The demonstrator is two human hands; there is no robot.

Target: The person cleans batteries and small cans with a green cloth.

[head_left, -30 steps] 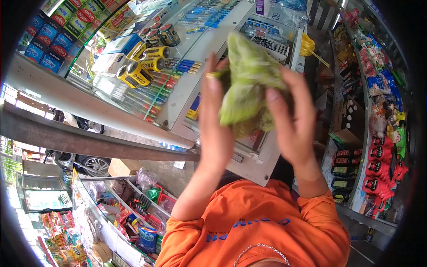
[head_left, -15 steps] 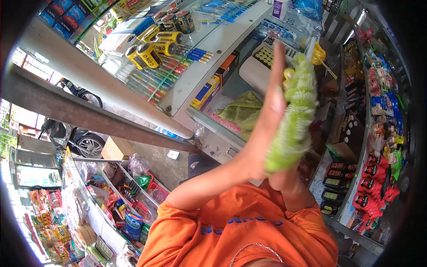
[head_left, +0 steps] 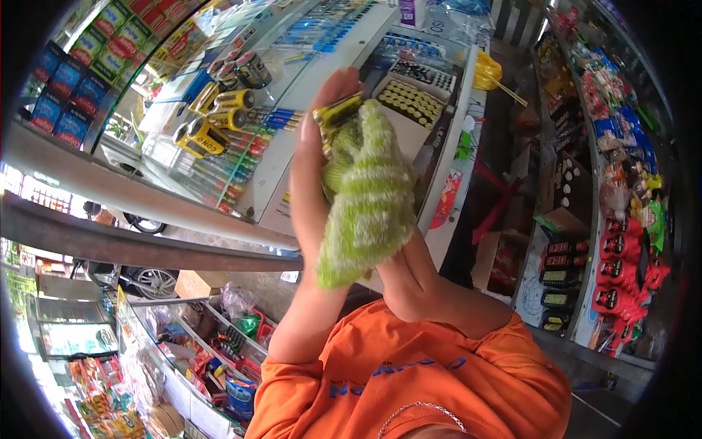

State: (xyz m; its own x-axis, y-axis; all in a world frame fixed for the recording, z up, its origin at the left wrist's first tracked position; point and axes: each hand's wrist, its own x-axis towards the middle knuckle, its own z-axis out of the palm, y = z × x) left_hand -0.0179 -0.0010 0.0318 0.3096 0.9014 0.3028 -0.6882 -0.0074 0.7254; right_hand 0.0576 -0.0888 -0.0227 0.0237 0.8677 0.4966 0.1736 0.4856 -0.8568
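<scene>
My left hand [head_left: 308, 194] is raised over the counter, palm turned inward and fingers curled around small yellow-and-black batteries [head_left: 338, 113]. A green-and-white striped cloth [head_left: 369, 194] covers most of my right hand [head_left: 404, 274], with only the heel and wrist showing. That hand presses the cloth against the batteries and my left palm. How many batteries lie in the palm is hidden. Behind my hands, an open box of upright yellow-topped batteries [head_left: 409, 101] sits in the counter. Larger yellow batteries [head_left: 208, 132] stand and lie on the glass top to the left.
Pens [head_left: 322, 33] lie under the glass counter top. Toothpaste boxes [head_left: 69, 99] are stacked at far left. Shelves with red-capped packs and bottles [head_left: 610, 300] line the right side. A metal rail [head_left: 146, 245] crosses at left, and a yellow bag [head_left: 486, 72] stands behind the counter.
Both hands have moved left with the cloth and batteries, and the view has shifted. The batteries and the box behind now show more clearly. The green cloth faces the camera more broadly.
</scene>
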